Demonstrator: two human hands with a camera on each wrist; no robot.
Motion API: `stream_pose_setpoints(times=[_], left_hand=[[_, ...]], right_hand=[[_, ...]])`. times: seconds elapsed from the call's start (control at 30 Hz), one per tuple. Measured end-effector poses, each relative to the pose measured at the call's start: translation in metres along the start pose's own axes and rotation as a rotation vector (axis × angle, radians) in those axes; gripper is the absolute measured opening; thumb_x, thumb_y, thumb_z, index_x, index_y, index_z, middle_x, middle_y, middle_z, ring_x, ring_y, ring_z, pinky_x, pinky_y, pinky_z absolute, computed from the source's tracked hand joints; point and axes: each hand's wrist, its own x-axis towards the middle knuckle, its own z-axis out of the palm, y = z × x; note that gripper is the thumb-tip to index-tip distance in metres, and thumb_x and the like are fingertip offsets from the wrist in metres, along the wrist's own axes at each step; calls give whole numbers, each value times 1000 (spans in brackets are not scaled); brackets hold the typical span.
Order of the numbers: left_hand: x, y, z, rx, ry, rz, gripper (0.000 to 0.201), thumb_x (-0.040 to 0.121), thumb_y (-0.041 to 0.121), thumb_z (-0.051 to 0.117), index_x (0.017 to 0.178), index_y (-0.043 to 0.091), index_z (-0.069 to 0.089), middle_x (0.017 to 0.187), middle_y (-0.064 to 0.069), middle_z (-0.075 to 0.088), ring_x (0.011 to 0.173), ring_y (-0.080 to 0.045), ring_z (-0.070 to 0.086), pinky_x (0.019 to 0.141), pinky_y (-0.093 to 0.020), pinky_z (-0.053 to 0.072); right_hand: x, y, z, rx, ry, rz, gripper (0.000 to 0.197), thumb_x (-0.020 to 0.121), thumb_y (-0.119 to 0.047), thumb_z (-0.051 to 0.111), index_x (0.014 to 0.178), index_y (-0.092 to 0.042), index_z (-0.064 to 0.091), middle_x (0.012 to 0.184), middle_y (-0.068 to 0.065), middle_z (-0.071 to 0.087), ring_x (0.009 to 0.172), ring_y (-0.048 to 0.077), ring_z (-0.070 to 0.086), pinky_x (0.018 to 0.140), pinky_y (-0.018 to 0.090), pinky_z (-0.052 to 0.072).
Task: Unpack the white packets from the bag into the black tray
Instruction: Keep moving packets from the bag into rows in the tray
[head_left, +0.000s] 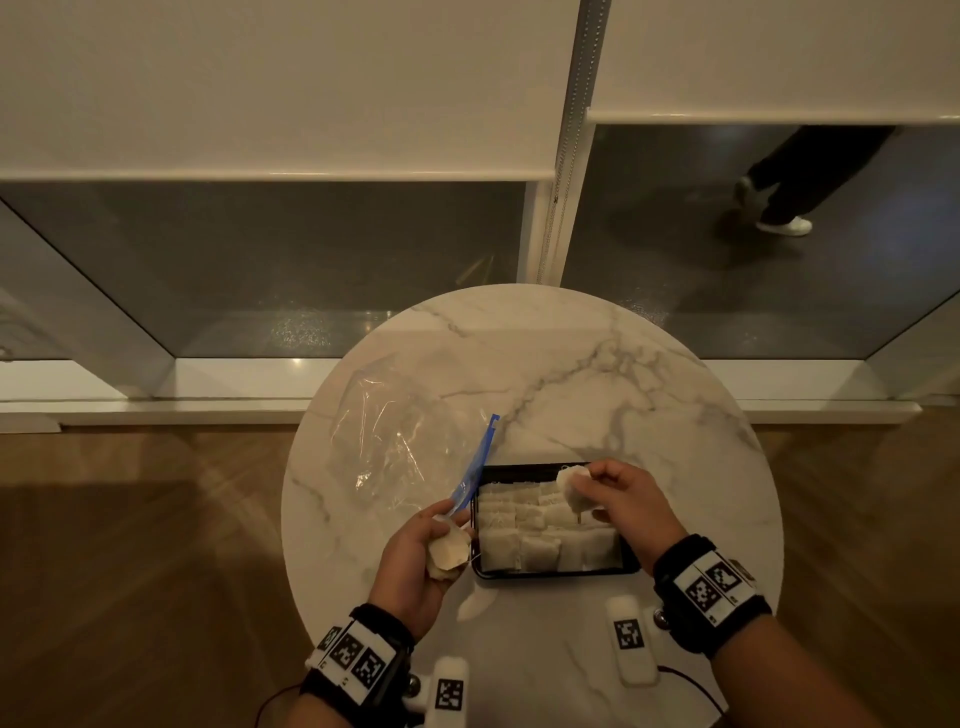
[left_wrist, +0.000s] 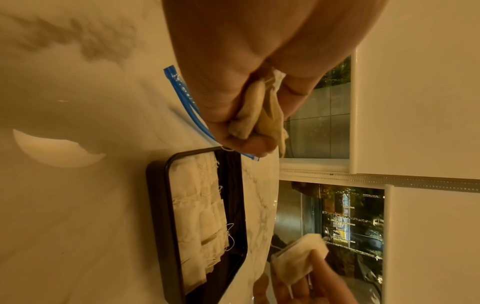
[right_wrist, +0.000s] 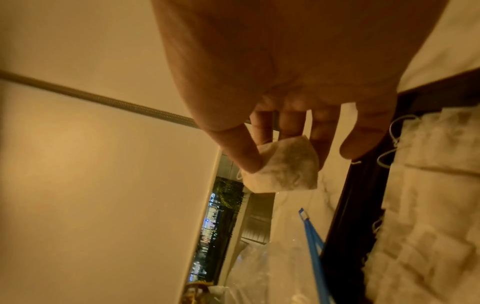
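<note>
A black tray (head_left: 631, 564) lies near the front of a round marble table (head_left: 571, 364), filled with several white packets (head_left: 535, 535) in rows. Left of it lies a clear zip bag (head_left: 384, 441) with a blue seal strip (head_left: 475, 467). My left hand (head_left: 421, 561) grips a bunch of packets (head_left: 448, 553) beside the tray's left edge; in the left wrist view the bunch (left_wrist: 257, 115) sits between curled fingers. My right hand (head_left: 623, 504) pinches one white packet (head_left: 571, 486) above the tray's far right part, and the same packet (right_wrist: 281, 165) shows between thumb and fingers.
The table stands against a low window sill (head_left: 156, 405) with roller blinds above. A wooden floor (head_left: 130, 545) lies to both sides. Beyond the glass a person's legs (head_left: 789, 182) pass at the upper right. The table's far half is bare marble.
</note>
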Motion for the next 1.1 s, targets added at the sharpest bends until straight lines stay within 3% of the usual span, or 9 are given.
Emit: stream_pose_setpoints(times=[0.07,0.13,0.27,0.43,0.57,0.77,0.9,0.97,1.1], left_hand=[[1,1,-2,10,15,5,32,94,0,43,121,5,60,104,-14,72,87,-26,66,63,-32,49],[2,2,-4,15,29,9,31,94,0,44,120,5,60,106,-15,72,88,-26,65,66,-34,47],[3,2,-8,13,43,17,31,95,0,45,121,6,59,105,-15,73,87,-26,65,66,-35,45],[3,1,-9,16,48,15,29,95,1,44,120,7,60,106,-14,72,88,-26,65,66,-35,48],[3,0,-9,22,49,16,29,95,1,45,119,8,61,110,-15,71,93,-27,64,68,-35,45],[2,-1,-7,26,44,20,28,95,1,44,117,8,61,108,-14,71,92,-28,64,68,-36,45],[0,-1,-7,23,43,20,28,96,1,43,117,8,61,111,-15,70,92,-28,64,68,-35,46],[0,0,-7,21,44,17,29,96,2,43,117,8,61,112,-15,70,91,-28,64,67,-35,45],[-1,1,-7,22,48,19,28,96,2,43,116,9,61,111,-14,70,90,-27,65,67,-35,47]], right_hand=[[2,5,-4,-36,63,-36,11,83,-7,73,88,2,67,78,13,72,66,14,64,58,20,51],[5,11,-11,-83,89,-45,10,81,-3,74,89,-3,66,76,15,70,67,19,64,59,26,55],[13,22,-28,-342,65,-41,25,80,-2,72,96,-20,68,76,3,64,71,17,62,66,32,56],[18,25,-41,-617,0,-34,13,85,-16,71,92,-27,71,85,-5,69,80,8,65,65,15,48],[22,22,-43,-781,-60,-26,9,86,-17,70,90,-25,71,89,-5,70,82,5,63,62,9,43],[34,25,-40,-1017,-183,35,18,85,-9,61,84,-27,65,86,-8,61,77,11,60,63,18,49],[39,30,-37,-1184,-266,78,23,85,-6,55,99,-22,65,107,0,63,95,17,62,77,25,53],[40,34,-36,-1253,-289,82,30,83,-2,52,97,-26,63,111,1,64,98,17,62,84,28,54],[42,39,-33,-1324,-306,81,28,82,-6,52,88,-32,59,105,0,62,92,18,61,83,29,55]])
